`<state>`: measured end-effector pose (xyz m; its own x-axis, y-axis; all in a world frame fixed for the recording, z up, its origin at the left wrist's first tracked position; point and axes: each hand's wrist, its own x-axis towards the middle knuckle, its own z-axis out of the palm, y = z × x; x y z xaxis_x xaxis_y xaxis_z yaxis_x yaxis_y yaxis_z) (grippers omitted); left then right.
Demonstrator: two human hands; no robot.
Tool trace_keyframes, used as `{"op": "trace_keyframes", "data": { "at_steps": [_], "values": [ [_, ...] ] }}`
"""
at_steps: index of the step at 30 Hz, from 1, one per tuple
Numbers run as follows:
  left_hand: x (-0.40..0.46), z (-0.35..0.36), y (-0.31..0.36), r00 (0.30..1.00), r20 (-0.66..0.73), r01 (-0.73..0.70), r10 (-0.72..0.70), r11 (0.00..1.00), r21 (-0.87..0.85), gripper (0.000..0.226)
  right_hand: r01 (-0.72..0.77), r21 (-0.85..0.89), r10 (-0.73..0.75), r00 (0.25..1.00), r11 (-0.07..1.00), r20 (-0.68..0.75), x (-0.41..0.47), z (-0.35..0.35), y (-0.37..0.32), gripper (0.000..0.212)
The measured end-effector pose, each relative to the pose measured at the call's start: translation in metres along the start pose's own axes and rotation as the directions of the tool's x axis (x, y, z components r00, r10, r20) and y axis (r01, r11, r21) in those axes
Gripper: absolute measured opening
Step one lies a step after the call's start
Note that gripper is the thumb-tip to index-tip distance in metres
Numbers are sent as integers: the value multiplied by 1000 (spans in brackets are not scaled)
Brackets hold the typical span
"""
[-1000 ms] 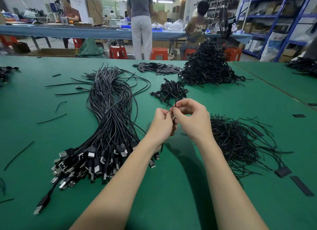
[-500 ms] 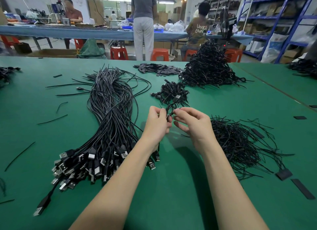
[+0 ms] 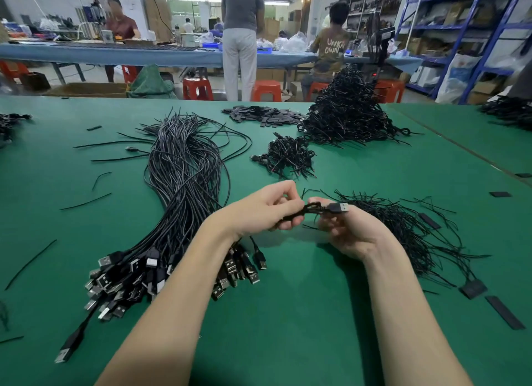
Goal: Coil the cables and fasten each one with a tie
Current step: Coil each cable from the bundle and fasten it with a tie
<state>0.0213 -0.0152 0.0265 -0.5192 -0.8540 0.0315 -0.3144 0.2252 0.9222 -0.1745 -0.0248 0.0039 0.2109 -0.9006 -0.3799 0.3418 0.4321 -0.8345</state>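
Observation:
Between my hands lies a coiled black USB cable (image 3: 313, 208), held level, its metal plug (image 3: 342, 207) sticking out to the right. My left hand (image 3: 267, 210) grips the coil's left end with curled fingers. My right hand (image 3: 349, 230) holds the coil near the plug from below. A big bundle of loose black cables (image 3: 184, 184) lies to the left, its plugs fanned out under my left forearm. A heap of thin black ties (image 3: 403, 230) lies just right of my right hand.
A small pile of coiled cables (image 3: 288, 156) sits beyond my hands, a tall pile (image 3: 348, 114) further back right. Flat black strips (image 3: 264, 116) lie at the back, loose ties (image 3: 86, 201) scattered left. Several people work at a blue table (image 3: 115, 55) behind the green table (image 3: 288, 313).
My hands have come down and apart a little. The coil, held upright between fingertips before, now lies level with its plug pointing right.

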Motion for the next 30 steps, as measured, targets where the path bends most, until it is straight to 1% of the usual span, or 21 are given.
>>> {"op": "trace_keyframes", "data": {
  "at_steps": [2,3,4,5,6,7,8,9,10,11,12,13,14,15,17,18,20,22,26,27,30],
  "values": [
    [-2,-3,2,998,62,1,-4,999,51,18,2,-203,4,1000,979,27,-4,-4,-2,12],
    [-2,-3,2,997,76,10,-18,994,105,17,10,-313,-9,1000,950,4,-7,-3,-4,14],
    [-1,-3,1,997,70,23,-36,984,179,17,39,-420,-56,998,907,-30,-8,-1,-6,12],
    [0,-2,-1,998,38,41,-53,964,261,16,94,-533,-146,988,841,-57,-9,2,-8,9],
    [2,1,-4,998,-21,64,-60,944,325,15,159,-640,-258,964,752,-63,-10,6,-10,11],
    [4,4,-7,994,-100,84,-52,934,348,14,227,-712,-368,929,664,-47,-9,11,-11,12],
    [6,7,-10,981,-188,99,-39,941,323,13,291,-740,-454,891,606,-21,-9,15,-11,12],
    [8,9,-12,962,-272,108,-37,961,254,12,345,-734,-510,860,586,-3,-8,18,-10,10],
    [11,9,-13,940,-337,111,-54,982,151,10,388,-710,-543,840,588,9,-7,20,-9,7],
    [13,9,-15,921,-382,105,-82,994,40,9,413,-683,-553,833,602,16,-8,22,-8,6],
    [16,9,-17,904,-415,98,-103,995,-34,8,422,-668,-550,835,612,24,-8,22,-7,4],
    [17,10,-19,888,-447,96,-103,995,-39,6,418,-664,-535,844,620,31,-8,22,-7,5],
    [17,11,-21,872,-485,100,-72,994,33,4,403,-673,-517,855,620,36,-8,22,-7,6],
    [18,12,-23,858,-514,103,-14,984,146,4,379,-689,-499,866,618,29,-9,22,-7,8],
    [17,15,-26,840,-529,79,121,937,340,1,345,-686,-476,880,641,-2,-8,25,-5,11],
    [17,16,-26,835,-523,56,170,920,388,2,344,-662,-473,881,666,-18,-7,26,-4,12],
    [17,15,-26,828,-513,19,225,904,427,4,352,-610,-474,879,710,-44,-6,28,-2,8],
    [16,13,-24,820,-515,-11,250,906,423,3,347,-566,-458,887,748,-60,-5,29,-2,5],
    [14,12,-21,810,-499,-80,308,901,427,2,331,-423,-409,907,843,-104,-4,30,0,11],
    [14,12,-21,815,-491,-79,309,898,434,2,337,-417,-415,903,844,-111,-3,29,0,12],
    [14,13,-21,828,-479,-62,291,897,438,2,363,-523,-471,878,772,-86,-2,24,-2,13]
  ]
}}
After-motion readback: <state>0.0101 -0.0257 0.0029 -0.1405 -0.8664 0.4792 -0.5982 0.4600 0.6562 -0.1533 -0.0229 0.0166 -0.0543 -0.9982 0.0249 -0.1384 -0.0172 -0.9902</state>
